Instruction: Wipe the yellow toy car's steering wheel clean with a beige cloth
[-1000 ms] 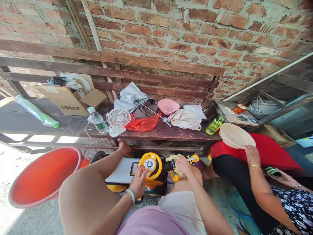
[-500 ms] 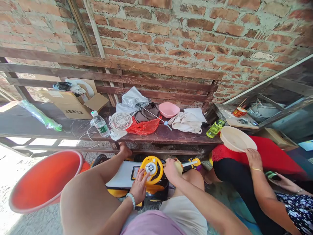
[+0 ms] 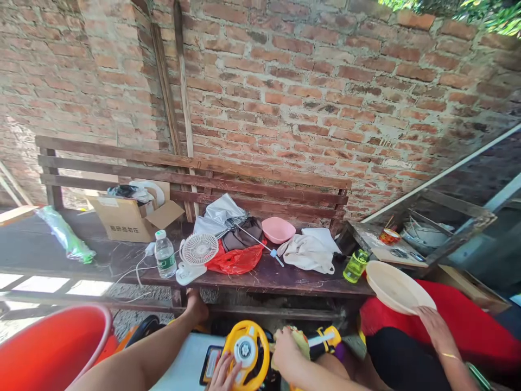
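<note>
My left hand [image 3: 223,373] rests at the lower left of a yellow toy steering wheel [image 3: 245,350], its fingers stretched out and apart over the rim and hub. The wheel belongs to a ride-on toy car with a white panel [image 3: 181,358] between my legs. To its right, my right hand [image 3: 287,352] is closed round a filled flatbread [image 3: 300,342]; some green filling shows at the top. A yellow and grey bar [image 3: 323,339] of the toy lies just beyond it. My bare foot [image 3: 197,307] is by the bench's front edge.
A wooden bench [image 3: 240,280] holds a cardboard box [image 3: 122,220], water bottle [image 3: 165,255], small fan [image 3: 199,250], red bag [image 3: 234,259], pink basin [image 3: 278,230] and green bottle [image 3: 355,266]. An orange tub [image 3: 49,347] stands left. At right, another person's hand [image 3: 433,323] touches a cream basin [image 3: 399,288].
The view has tilted up, so the bench and hands sit lower in the picture. My left hand stays on the steering wheel and my right hand keeps the flatbread.
</note>
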The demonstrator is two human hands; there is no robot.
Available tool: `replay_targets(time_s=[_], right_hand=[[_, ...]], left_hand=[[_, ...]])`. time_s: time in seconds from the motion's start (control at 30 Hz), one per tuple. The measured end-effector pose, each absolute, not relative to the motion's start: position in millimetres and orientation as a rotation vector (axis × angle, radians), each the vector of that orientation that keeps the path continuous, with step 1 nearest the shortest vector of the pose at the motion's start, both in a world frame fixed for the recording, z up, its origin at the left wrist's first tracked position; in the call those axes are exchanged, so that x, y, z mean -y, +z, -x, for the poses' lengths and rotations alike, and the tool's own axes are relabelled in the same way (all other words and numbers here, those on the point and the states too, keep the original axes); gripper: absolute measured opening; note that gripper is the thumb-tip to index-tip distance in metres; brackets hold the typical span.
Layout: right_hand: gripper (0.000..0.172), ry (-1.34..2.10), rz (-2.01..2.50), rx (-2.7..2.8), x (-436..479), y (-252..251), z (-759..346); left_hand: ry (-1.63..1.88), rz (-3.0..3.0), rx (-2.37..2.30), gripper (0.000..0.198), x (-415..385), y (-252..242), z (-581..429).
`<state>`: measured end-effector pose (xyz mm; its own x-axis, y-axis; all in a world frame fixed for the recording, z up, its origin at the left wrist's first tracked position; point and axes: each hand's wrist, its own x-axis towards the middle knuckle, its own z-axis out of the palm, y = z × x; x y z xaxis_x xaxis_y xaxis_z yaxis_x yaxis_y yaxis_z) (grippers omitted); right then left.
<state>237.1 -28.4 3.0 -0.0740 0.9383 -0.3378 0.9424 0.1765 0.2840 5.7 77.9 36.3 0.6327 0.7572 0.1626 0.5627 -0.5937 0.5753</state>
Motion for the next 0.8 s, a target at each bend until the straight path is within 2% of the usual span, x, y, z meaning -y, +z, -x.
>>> replay_targets(time_s=[0.17, 0.33, 0.4, 0.57, 0.67, 0.8], right_hand=[[0.017, 0.070, -1.715, -1.967, 31, -2, -253], [0.029, 0.033, -1.701, -1.990, 22, 2, -260], [0.029, -0.017, -1.798, -1.931, 9, 6, -258], [0.014, -0.204, -2.021, -1.803, -25, 22, -247], [0.023, -0.240, -2.086, -1.753, -33, 36, -253], [0.031, -0.242, -2.592, -1.676, -24, 54, -287]], left_hand=[[0.573, -2.320, -1.146, 0.053, -160, 72, -15], [0.627, -2.304, -1.155, 0.053, -174, 82, -24], [0.645, -2.320, -1.135, 0.056, -170, 83, -28], [0.631, -2.379, -1.115, 0.077, -164, 87, -31], [0.623, -2.409, -1.106, 0.089, -161, 91, -29], [0.640, -2.450, -1.119, 0.086, -157, 98, -27]])
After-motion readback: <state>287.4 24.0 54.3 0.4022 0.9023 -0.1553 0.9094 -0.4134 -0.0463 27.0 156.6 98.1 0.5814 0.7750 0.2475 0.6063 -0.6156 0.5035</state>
